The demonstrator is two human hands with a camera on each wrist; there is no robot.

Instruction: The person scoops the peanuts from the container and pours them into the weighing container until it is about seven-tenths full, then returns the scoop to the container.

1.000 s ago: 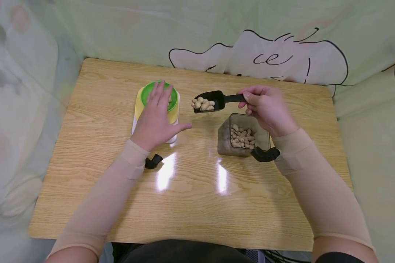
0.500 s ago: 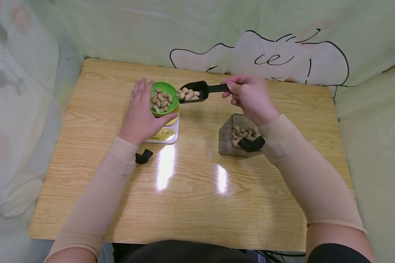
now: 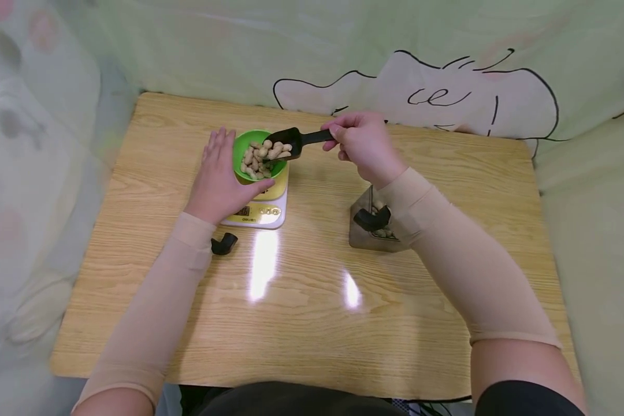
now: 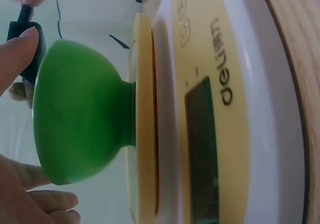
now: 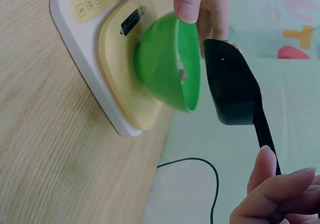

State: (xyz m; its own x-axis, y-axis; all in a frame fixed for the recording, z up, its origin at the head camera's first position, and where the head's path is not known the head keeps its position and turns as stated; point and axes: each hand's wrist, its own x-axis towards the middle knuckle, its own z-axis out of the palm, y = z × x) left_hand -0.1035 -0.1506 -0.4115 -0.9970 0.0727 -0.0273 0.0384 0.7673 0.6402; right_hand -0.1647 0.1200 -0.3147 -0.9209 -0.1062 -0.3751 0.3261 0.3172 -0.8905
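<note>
My right hand [image 3: 363,143] pinches the handle of a black scoop [image 5: 232,87] that carries peanuts [image 3: 278,151]. The scoop's front lip overlaps the right rim of a green bowl [image 4: 80,114] in the head view, and from the right wrist it hangs tilted close over the bowl. More peanuts [image 3: 253,164] lie inside the bowl, which stands on a yellow and white kitchen scale [image 3: 270,215]. Around the bowl's left side my left hand [image 3: 217,179] is spread, fingers extended and thumb along the near side. One fingertip [image 4: 37,176] is right at the bowl's rim.
A translucent grey container [image 3: 361,225] of peanuts stands on the wooden table [image 3: 312,323], partly hidden under my right wrist. Black wrist-camera pieces [image 3: 372,219] jut out from both sleeves. Printed curtains [image 3: 213,52] hang behind the table.
My right hand has carried the loaded scoop leftward to the bowl's edge. My left hand has shifted left from above the bowl to beside it, uncovering the peanuts and the scale's display.
</note>
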